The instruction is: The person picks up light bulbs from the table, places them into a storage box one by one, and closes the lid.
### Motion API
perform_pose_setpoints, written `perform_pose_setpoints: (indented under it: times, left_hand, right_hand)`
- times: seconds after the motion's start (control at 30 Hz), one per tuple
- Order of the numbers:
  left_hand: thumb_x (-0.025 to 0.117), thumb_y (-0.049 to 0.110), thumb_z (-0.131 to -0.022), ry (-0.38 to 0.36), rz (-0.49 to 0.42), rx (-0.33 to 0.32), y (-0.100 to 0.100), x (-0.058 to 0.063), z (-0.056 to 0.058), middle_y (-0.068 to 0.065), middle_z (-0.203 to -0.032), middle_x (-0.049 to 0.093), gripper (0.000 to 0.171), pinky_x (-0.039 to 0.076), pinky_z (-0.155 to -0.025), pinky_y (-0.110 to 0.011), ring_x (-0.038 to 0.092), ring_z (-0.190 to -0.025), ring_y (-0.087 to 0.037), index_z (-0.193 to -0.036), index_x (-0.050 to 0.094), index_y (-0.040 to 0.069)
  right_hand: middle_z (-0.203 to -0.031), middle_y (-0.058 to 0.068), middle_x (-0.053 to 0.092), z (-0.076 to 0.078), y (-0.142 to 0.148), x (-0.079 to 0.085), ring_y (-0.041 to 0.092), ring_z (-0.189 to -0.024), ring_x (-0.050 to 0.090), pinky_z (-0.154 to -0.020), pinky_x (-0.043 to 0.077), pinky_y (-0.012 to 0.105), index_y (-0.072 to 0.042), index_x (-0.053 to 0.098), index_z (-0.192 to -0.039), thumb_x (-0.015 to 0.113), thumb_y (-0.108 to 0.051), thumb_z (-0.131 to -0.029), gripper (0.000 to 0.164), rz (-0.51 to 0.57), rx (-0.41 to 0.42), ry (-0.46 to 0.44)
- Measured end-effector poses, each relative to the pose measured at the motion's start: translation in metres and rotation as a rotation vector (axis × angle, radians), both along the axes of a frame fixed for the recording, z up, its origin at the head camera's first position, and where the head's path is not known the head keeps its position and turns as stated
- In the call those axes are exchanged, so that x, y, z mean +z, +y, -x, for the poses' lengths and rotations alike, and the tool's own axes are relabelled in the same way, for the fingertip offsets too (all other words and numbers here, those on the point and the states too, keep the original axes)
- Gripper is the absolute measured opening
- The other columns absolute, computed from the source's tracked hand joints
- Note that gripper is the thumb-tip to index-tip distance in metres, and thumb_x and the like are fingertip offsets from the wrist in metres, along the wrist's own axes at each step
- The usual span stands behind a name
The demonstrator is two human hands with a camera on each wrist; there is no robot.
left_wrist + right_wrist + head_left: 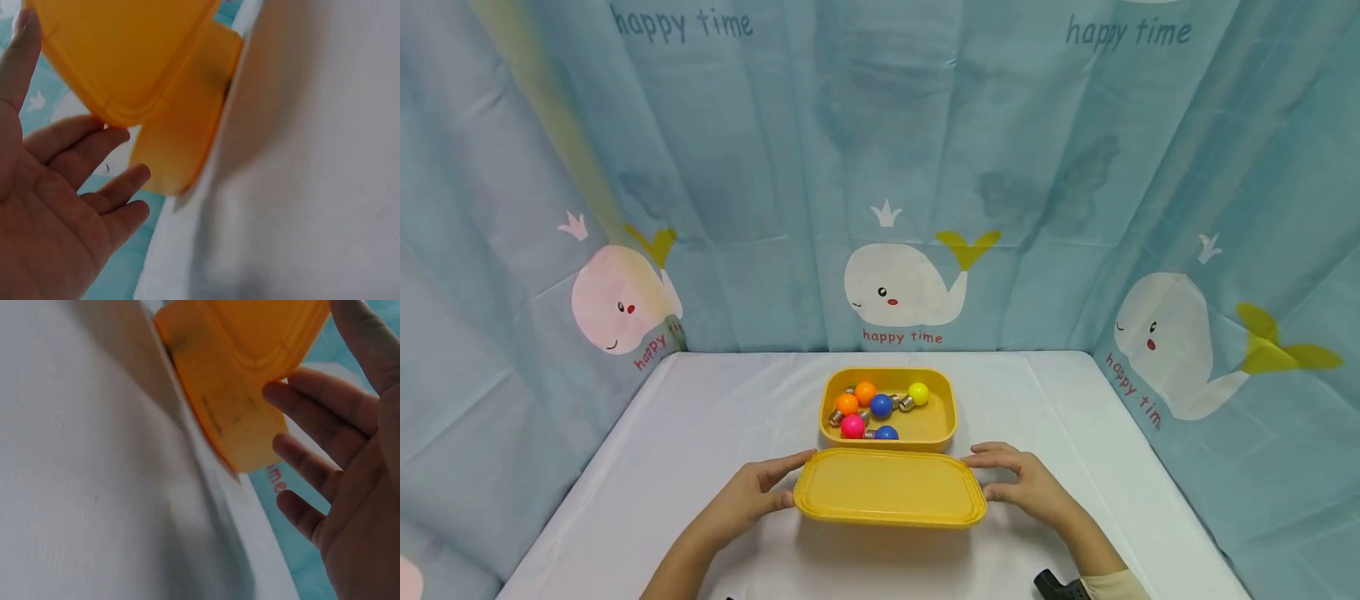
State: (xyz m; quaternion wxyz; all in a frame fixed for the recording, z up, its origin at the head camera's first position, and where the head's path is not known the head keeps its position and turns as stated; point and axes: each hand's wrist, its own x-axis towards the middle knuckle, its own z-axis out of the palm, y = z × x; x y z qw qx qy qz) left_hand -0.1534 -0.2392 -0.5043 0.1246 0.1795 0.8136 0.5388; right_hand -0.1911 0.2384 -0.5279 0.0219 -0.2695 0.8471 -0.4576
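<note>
A yellow lid (890, 488) is raised above the table, tilted, in front of a yellow box (928, 429). My left hand (741, 500) pinches its left end between thumb and fingers; the other fingers of that hand (69, 181) spread below the rim. At the opposite end my right hand (1030, 487) pinches the lid, and in the right wrist view its lower fingers (306, 462) stay apart from it. Small toy light bulbs with metal screw bases lie in the box: orange, blue, a pink bulb (853, 427) and a yellow bulb (918, 393). The lid's near edge casts a shadow below.
A white cloth (737, 392) covers the table. Blue curtains (760, 208) with whale prints stand along the back and both sides. By the right sleeve (1112, 585) there is a black object (1060, 586) at the bottom edge.
</note>
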Motion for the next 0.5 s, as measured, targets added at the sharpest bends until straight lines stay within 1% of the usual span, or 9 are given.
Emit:
perform_pose_setpoints:
  times: [0.1, 0.17, 0.27, 0.33, 0.4, 0.5]
  left_hand:
    - [0.066, 0.032, -0.101, 0.020, -0.010, -0.002, 0.000, 0.009, -0.001, -0.001, -0.150, 0.057, 0.051, 0.033, -0.117, -0.063, 0.041, -0.147, -0.030, -0.149, 0.056, 0.016]
    - [0.065, 0.034, -0.101, 0.029, -0.009, -0.004, -0.001, 0.014, -0.001, -0.001, -0.149, 0.057, 0.051, 0.036, -0.116, -0.062, 0.046, -0.144, -0.021, -0.148, 0.057, 0.015]
    - [0.065, 0.035, -0.101, 0.039, -0.006, -0.009, -0.003, 0.022, 0.001, -0.003, -0.148, 0.058, 0.050, 0.045, -0.113, -0.052, 0.050, -0.137, -0.003, -0.146, 0.059, 0.014]
    - [0.065, 0.034, -0.101, 0.034, -0.010, -0.009, -0.004, 0.029, 0.004, -0.004, -0.148, 0.058, 0.049, 0.051, -0.108, -0.042, 0.051, -0.132, 0.005, -0.146, 0.059, 0.014]
    - [0.065, 0.032, -0.102, 0.036, -0.024, -0.006, -0.004, 0.037, 0.007, -0.006, -0.148, 0.059, 0.048, 0.055, -0.103, -0.032, 0.053, -0.129, 0.006, -0.145, 0.060, 0.012]
    - [0.064, 0.028, -0.103, 0.046, -0.050, 0.005, -0.004, 0.049, 0.012, -0.008, -0.147, 0.059, 0.046, 0.055, -0.100, -0.024, 0.057, -0.128, 0.000, -0.145, 0.059, 0.010]
  right_hand:
    - [-0.135, 0.006, 0.068, 0.000, -0.002, 0.009, 0.026, -0.129, 0.059, -0.105, 0.050, 0.033, -0.028, 0.076, -0.124, 0.082, -0.022, -0.086, 0.039, 0.011, -0.002, 0.042]
    - [-0.132, 0.001, 0.069, 0.001, -0.004, 0.017, 0.026, -0.127, 0.060, -0.105, 0.052, 0.043, -0.028, 0.076, -0.122, 0.082, -0.018, -0.086, 0.038, 0.031, -0.001, 0.065]
    - [-0.130, -0.003, 0.069, 0.003, -0.007, 0.031, 0.025, -0.127, 0.060, -0.103, 0.050, 0.060, -0.027, 0.077, -0.122, 0.081, -0.016, -0.087, 0.037, 0.051, -0.002, 0.081]
    - [-0.130, -0.001, 0.070, 0.005, -0.008, 0.041, 0.024, -0.127, 0.060, -0.102, 0.048, 0.068, -0.027, 0.077, -0.122, 0.079, -0.016, -0.089, 0.034, 0.059, -0.004, 0.083]
    - [-0.130, 0.000, 0.070, 0.008, -0.009, 0.049, 0.024, -0.127, 0.060, -0.102, 0.047, 0.069, -0.027, 0.077, -0.122, 0.078, -0.016, -0.090, 0.034, 0.060, -0.009, 0.089]
    - [-0.131, 0.005, 0.069, 0.013, -0.010, 0.060, 0.025, -0.127, 0.059, -0.102, 0.046, 0.070, -0.025, 0.077, -0.122, 0.077, -0.014, -0.091, 0.032, 0.060, -0.011, 0.111]
